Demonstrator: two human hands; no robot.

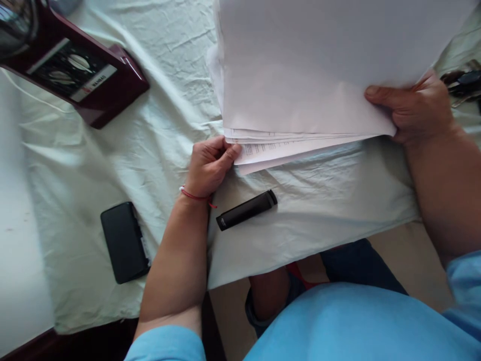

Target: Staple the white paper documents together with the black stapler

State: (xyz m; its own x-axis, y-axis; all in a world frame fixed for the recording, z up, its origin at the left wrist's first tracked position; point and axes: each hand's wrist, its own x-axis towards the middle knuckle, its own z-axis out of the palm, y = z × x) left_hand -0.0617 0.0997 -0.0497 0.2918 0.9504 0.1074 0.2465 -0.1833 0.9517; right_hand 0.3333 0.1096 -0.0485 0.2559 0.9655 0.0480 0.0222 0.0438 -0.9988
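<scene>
One stack of white paper sheets [300,75] fills the upper middle of the frame; at least four separate sheet edges show at its lower border, the exact number cannot be told. Two hands are in view: one left hand [208,165] at centre, one right hand [415,110] at the right. One slim black rectangular bar [246,209] lies at lower centre. One flat black rectangular case [124,241] lies lower left. One dark red glossy box [84,75] sits upper left. One pale green wrinkled cloth [93,165] covers the tabletop.

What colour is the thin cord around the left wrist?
Red, clearest in the head view: the thin cord bracelet sits just below the left hand.
</scene>
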